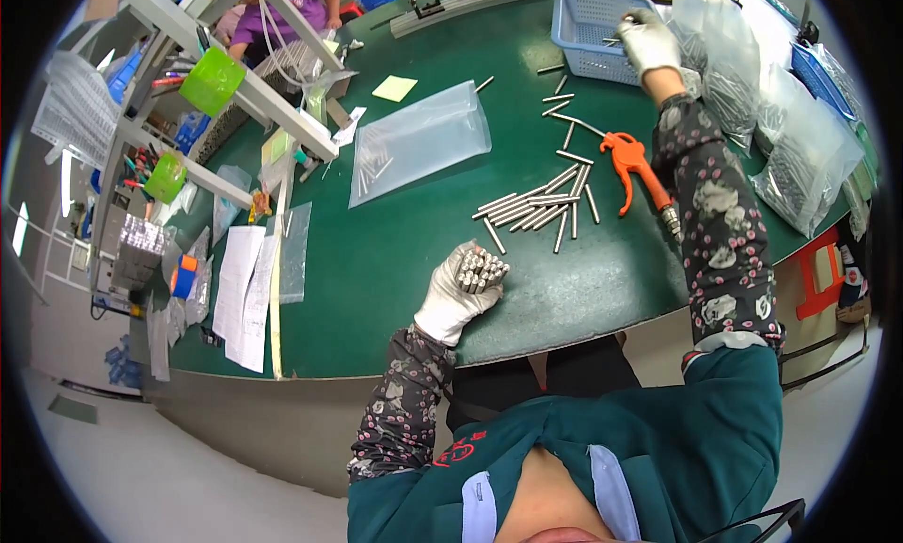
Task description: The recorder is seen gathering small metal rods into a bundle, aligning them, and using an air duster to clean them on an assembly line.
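My left hand [449, 298], in a white glove, is closed around a bundle of short metal rods [481, 271], their ends facing up, near the table's front edge. Just beyond it lies a loose pile of the same metal rods [541, 202], with several more scattered toward the back. My right hand [651, 44], also gloved, reaches over the right side of a blue plastic basket [593, 65]. Its fingers are curled, and what they hold is hidden. Between the pile and my right forearm rests an orange air blow gun [632, 167].
A clear plastic bag [423, 138] with some rods inside lies left of the pile. Filled plastic bags [729, 68] crowd the right side. Paper sheets [240, 289] and a grey shelf frame [282, 110] stand at the left. Another person [287, 11] is across the table.
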Available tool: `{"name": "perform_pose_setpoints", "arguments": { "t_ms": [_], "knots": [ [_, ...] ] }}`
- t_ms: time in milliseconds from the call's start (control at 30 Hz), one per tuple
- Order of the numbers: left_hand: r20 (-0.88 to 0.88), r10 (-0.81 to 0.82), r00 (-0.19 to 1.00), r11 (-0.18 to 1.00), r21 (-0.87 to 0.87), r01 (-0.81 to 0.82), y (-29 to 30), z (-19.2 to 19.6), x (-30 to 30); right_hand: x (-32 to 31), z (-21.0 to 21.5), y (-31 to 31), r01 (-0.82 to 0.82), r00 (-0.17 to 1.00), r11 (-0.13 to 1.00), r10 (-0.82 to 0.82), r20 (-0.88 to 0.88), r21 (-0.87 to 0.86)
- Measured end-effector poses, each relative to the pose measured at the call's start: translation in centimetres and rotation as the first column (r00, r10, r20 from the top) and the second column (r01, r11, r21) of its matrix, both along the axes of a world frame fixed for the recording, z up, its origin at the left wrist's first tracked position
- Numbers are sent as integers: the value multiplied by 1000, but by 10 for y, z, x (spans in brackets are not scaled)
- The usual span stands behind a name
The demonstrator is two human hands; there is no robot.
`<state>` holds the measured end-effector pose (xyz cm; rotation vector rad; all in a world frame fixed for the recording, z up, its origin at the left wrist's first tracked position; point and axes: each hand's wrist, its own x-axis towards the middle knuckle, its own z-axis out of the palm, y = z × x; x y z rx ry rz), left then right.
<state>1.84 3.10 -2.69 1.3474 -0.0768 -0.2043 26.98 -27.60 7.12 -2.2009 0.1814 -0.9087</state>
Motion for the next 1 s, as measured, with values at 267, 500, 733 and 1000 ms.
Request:
{"name": "perform_pose_setpoints", "arguments": {
  "t_ms": [267,500,733,1000],
  "knots": [
    [80,-10,997,1000,24,8,1,-10,5,13,-28,-24,-88,985,957,125,-117,278],
    [99,-8,995,1000,13,7,6,-9,0,-133,-21,104,-641,562,577,802,-201,506],
    [102,-78,992,997,8,77,2,-1,6,-192,-73,156,-768,335,332,937,-98,548],
    [114,-94,989,995,-28,98,1,5,5,-193,-78,158,-744,289,314,947,-140,590]
  ]
}}
